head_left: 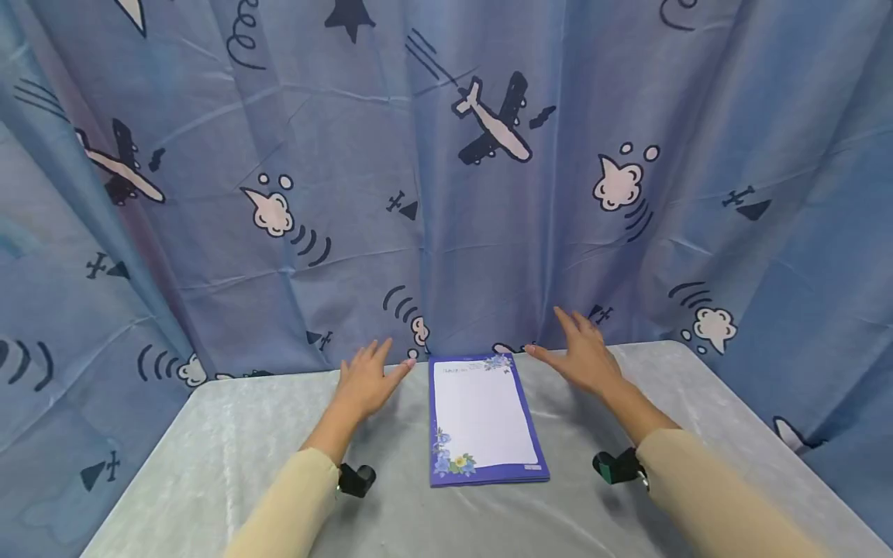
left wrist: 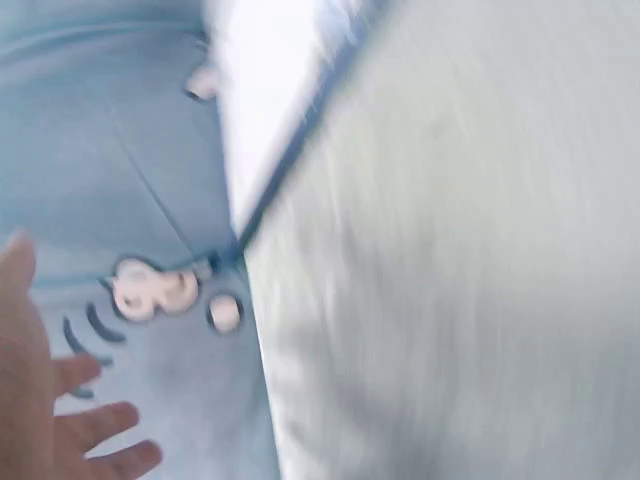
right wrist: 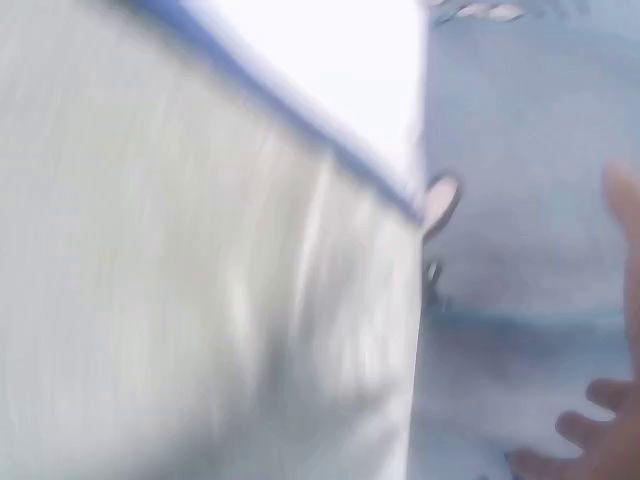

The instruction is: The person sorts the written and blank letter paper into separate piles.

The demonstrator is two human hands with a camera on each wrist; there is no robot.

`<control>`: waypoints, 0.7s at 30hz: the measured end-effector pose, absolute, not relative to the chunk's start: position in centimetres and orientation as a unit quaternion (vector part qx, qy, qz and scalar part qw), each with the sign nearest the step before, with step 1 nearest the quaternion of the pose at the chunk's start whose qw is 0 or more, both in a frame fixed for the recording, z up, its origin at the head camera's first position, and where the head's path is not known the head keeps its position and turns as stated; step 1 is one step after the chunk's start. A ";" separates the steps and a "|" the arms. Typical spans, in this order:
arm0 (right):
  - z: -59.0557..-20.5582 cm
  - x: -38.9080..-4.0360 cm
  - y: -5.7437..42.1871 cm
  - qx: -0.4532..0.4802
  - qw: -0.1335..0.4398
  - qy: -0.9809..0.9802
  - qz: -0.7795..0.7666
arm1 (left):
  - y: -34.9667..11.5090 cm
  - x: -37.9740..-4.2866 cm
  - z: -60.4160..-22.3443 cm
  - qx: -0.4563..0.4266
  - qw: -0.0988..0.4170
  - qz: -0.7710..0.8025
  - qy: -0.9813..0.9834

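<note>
A pad of paper (head_left: 484,418) with a purple border and blue and yellow flowers lies on the table in the head view, its sheets slightly fanned at the near edge. To its left, my left hand (head_left: 364,381) hovers over the table with fingers spread and nothing in them. On the other side my right hand (head_left: 584,358) is likewise spread and holds nothing, thumb toward the pad's far right corner. Both wrist views are blurred; the left hand (left wrist: 70,410) and right hand (right wrist: 600,420) show only at the frame edges.
A pale grey cloth covers the table (head_left: 279,434). Right behind its far edge hangs a blue curtain (head_left: 391,155) printed with planes and clouds. Small black wrist devices sit by the left cuff (head_left: 357,480) and the right cuff (head_left: 617,466).
</note>
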State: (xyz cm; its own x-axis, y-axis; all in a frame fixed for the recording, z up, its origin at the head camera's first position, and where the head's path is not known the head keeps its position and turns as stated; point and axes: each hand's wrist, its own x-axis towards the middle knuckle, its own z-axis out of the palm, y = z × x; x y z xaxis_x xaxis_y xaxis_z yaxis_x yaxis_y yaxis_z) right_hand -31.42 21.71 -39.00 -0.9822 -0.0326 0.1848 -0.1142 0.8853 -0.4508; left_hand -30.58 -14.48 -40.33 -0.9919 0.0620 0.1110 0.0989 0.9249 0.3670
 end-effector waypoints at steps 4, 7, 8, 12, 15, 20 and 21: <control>-39.7 -31.2 20.0 0.010 0.116 -0.914 0.388 | -12.5 -30.2 -41.4 -0.030 0.100 -0.344 -0.933; -40.7 -30.8 18.4 -0.021 0.123 -0.866 0.484 | -11.2 -30.0 -42.4 -0.018 0.105 -0.425 -0.899; -41.1 -30.6 17.9 -0.030 0.124 -0.853 0.507 | -10.8 -30.1 -42.7 -0.016 0.105 -0.446 -0.889; -42.8 -30.1 16.3 -0.051 0.121 -0.821 0.555 | -9.5 -30.1 -43.7 -0.011 0.109 -0.496 -0.861; -43.9 -30.0 15.9 -0.063 0.115 -0.813 0.567 | -9.0 -30.2 -44.6 -0.010 0.115 -0.510 -0.853; -45.7 -30.1 16.0 -0.091 0.119 -0.817 0.558 | -8.8 -30.4 -46.4 0.002 0.118 -0.515 -0.849; -46.1 -30.2 16.0 -0.092 0.124 -0.821 0.549 | -8.9 -30.5 -46.8 0.002 0.120 -0.511 -0.851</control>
State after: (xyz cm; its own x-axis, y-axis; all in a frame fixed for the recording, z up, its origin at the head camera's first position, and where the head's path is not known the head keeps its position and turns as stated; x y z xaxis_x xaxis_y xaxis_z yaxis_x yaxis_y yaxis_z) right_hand -30.16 16.00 -46.08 -0.9522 0.2875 0.1028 0.0150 0.3802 -0.9248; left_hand -30.45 -8.89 -46.85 -0.9711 -0.1268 0.2025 0.1193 0.4770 0.8707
